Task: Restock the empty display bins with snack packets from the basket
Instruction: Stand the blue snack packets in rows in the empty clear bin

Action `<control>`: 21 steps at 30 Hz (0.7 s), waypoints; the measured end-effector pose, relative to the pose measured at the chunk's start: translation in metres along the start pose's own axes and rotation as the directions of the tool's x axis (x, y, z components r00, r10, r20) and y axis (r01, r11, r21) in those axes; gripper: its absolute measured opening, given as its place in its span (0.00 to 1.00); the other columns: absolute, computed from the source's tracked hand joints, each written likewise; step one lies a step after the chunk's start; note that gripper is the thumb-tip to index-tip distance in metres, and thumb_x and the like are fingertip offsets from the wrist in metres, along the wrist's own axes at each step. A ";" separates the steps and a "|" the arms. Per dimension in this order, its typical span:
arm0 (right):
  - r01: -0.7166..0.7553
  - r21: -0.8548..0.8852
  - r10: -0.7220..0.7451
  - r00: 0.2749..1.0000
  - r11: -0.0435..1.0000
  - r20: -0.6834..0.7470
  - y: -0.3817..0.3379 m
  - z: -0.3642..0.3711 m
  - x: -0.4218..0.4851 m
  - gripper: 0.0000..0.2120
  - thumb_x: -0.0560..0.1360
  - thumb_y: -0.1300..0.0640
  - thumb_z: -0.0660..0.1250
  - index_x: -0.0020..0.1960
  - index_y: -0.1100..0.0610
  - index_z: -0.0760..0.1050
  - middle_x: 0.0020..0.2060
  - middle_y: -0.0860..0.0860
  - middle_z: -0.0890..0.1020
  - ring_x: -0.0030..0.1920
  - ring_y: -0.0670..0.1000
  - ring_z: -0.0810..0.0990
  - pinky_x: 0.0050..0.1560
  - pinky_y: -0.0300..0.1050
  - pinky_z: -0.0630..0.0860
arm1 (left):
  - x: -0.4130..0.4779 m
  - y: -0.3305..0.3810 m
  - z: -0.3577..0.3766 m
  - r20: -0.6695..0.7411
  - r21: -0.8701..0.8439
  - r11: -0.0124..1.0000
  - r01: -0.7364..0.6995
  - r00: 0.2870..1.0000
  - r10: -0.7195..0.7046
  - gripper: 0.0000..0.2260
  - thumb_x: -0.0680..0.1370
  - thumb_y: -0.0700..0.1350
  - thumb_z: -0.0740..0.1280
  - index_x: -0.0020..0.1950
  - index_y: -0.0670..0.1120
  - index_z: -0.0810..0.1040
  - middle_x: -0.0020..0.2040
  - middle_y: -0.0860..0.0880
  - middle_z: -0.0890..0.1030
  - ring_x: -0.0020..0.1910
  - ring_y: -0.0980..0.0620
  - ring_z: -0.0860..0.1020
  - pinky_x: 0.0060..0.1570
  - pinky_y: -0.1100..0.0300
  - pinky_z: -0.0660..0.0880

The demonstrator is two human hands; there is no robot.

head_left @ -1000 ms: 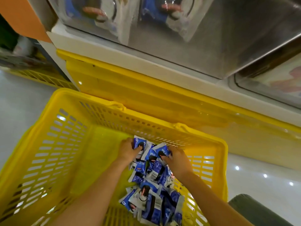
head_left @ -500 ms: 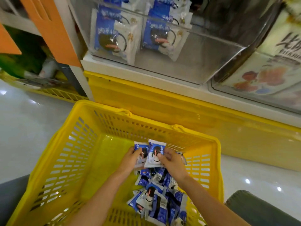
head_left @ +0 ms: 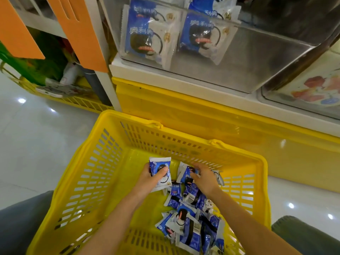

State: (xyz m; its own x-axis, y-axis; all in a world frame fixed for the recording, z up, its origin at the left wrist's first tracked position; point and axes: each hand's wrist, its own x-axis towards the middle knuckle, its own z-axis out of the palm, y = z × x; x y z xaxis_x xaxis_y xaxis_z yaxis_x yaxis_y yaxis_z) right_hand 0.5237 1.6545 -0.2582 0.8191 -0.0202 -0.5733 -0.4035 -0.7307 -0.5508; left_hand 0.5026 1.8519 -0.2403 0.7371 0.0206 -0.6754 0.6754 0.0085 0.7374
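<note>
Lifted clear of the pile since half a second back: one snack packet, now alone in the left hand, thumb pressed over its front, fingers curled behind, held upright above the basket floor. Gone from that packet: the right hand, now dropped toward the heap, fingers spread and slightly curled, hovering over or just touching a packet by the far wall of the yellow basket — contact too close to call. Also shifted: the viewpoint, tipped up, showing more of the shelf.

Down in the basket, plenty of stock left: a loose heap of blue-and-white packets running from the far wall to the near right corner, left half of the floor bare. Up top, a clear display bin on the white shelf ledge, two stacks of the same packets leaning at its left end, right end bare steel. Neighbouring bin at far right showing other wrappers, contents blurred.

Judged from that: restocking begun but far from done. Bin roughly part-filled, room to the right, a good many packets to carry up. Current step looks like gathering a handful — one secured, a second being reached for — before the lift to the bin.
</note>
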 end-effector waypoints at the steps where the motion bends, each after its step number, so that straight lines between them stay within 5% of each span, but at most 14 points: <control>1: -0.002 -0.040 0.003 0.999 0.999 0.043 0.005 0.002 0.006 0.23 0.78 0.59 0.64 0.71 0.58 0.64 0.70 0.54 0.69 0.69 0.55 0.68 0.67 0.47 0.65 | 0.002 -0.001 -0.002 -0.009 0.003 1.000 0.004 1.000 -0.004 0.15 0.75 0.51 0.68 0.58 0.51 0.70 0.48 0.57 0.78 0.47 0.58 0.77 0.39 0.68 0.71; 6: 0.009 -0.281 0.026 0.993 0.960 0.119 0.014 0.013 0.022 0.29 0.77 0.55 0.66 0.74 0.56 0.59 0.73 0.54 0.64 0.72 0.56 0.63 0.72 0.49 0.61 | 0.006 -0.003 -0.006 -0.007 0.003 1.000 0.023 1.000 -0.023 0.16 0.74 0.51 0.68 0.59 0.51 0.70 0.52 0.53 0.79 0.51 0.55 0.78 0.45 0.64 0.73; 15: 0.062 -0.414 -0.010 0.992 0.908 0.126 0.009 0.006 0.017 0.23 0.75 0.51 0.68 0.66 0.58 0.71 0.63 0.56 0.72 0.64 0.56 0.70 0.63 0.47 0.68 | 0.000 -0.001 -0.004 0.001 0.004 1.000 0.023 1.000 -0.023 0.15 0.74 0.52 0.68 0.58 0.52 0.70 0.52 0.54 0.79 0.51 0.56 0.78 0.43 0.66 0.73; 21: 0.058 -0.105 -0.059 0.998 0.993 -0.012 -0.015 -0.007 -0.012 0.14 0.75 0.52 0.68 0.57 0.55 0.69 0.52 0.51 0.76 0.45 0.49 0.74 0.38 0.36 0.67 | -0.023 0.019 -0.007 -0.006 0.016 0.999 -0.040 0.999 0.040 0.13 0.75 0.48 0.68 0.57 0.50 0.71 0.49 0.56 0.78 0.45 0.64 0.76 0.33 0.75 0.72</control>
State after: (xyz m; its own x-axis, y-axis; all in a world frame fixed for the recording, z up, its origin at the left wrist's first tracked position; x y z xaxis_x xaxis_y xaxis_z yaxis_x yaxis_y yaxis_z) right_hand 0.5228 1.6610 -0.2391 0.8466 0.0148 -0.5321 -0.3103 -0.7984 -0.5160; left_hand 0.4987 1.8587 -0.2110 0.7636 0.0269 -0.6451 0.6455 -0.0081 0.7638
